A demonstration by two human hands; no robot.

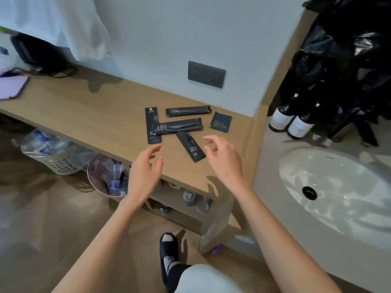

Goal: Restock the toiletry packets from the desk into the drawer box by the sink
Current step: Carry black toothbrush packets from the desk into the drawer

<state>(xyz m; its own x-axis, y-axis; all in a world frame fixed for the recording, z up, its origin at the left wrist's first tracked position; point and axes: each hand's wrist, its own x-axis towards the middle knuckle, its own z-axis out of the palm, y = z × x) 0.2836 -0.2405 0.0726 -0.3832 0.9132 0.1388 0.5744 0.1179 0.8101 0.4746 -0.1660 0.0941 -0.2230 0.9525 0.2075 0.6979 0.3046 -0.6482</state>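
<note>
Closest to the camera, at six o'clock in the view, is the person's light trouser leg [203, 278], with a foot in a black slipper [168, 248] on the wooden floor just beyond it. Both bare forearms reach forward from the lower corners. The left hand [146, 172] hangs over the front edge of the desk [84, 115], fingers loosely bent and holding nothing. The right hand [224, 159] hovers above the desk top at its three o'clock, also relaxed and empty.

The toiletry packets lie on the desk at twelve o'clock from the hands, none of them touched. An upright long packet [153, 127] sits at the left of the group. A middle long packet [179, 126] lies across its right edge. A rear long packet [188, 111] lies nearer the wall. A slanted packet [191, 148] points toward the gap between the hands, just beside the right fingertips. A square sachet [220, 122] rests apart at the group's three o'clock.

On the wall above is a dark socket plate [207, 74]. At three o'clock in the view is the white sink [338, 182], with two dark bottles [281, 117] behind it.
</note>
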